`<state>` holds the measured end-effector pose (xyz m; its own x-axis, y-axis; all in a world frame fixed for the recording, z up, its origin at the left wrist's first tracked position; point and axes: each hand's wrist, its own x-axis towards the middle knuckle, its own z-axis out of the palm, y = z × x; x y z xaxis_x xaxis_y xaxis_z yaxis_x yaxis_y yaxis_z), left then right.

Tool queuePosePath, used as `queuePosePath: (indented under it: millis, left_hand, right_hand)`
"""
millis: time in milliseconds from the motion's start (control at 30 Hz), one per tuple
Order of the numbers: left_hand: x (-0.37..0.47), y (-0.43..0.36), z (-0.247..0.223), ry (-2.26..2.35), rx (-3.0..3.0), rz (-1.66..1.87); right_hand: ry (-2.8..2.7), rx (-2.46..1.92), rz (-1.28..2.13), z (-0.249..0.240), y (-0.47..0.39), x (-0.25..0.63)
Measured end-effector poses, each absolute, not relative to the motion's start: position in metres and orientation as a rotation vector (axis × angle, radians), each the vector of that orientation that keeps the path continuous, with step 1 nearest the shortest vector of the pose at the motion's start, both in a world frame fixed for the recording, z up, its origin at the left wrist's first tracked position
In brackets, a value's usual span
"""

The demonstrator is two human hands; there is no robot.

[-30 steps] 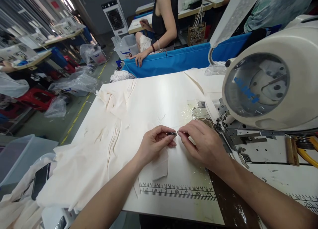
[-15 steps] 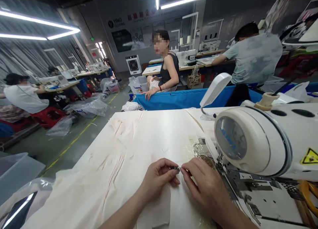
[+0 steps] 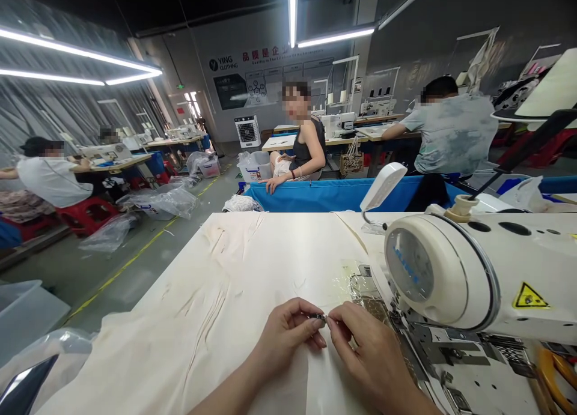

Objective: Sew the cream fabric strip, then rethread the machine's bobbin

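Near the table's front, my left hand [image 3: 293,331] pinches a small dark metal piece [image 3: 318,316] between thumb and index finger. Close against it, my right hand [image 3: 367,343] has its thumb and fingertips pressed together at the piece's right end; what they grip is too small to make out. Both hands are above the white table [image 3: 288,253]. Thin cream fabric [image 3: 148,349] lies wrinkled on the left side of the table. A white sewing machine [image 3: 442,271] stands just right of my right hand.
A lamp head [image 3: 383,187] rises behind the machine. Orange-handled scissors [image 3: 556,373] lie at the lower right. Beyond the table hangs a blue cloth [image 3: 351,194], where a seated person [image 3: 309,145] rests a hand. Other people sit at machines farther back.
The view has tilted up, so the table and machine sit lower in the picture. My hands keep nearly the same pinched pose around the small piece.
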<state>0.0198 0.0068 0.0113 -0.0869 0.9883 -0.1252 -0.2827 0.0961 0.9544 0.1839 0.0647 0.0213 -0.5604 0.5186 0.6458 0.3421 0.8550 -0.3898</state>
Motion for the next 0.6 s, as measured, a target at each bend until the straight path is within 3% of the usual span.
queuePosePath:
  millis: [600]
  left_hand:
    - [0.0133,0.0063,0.0138,1.079,0.827,1.351]
  right_hand:
    - [-2.179,-0.77,0.417,0.0203,0.0681,0.1884]
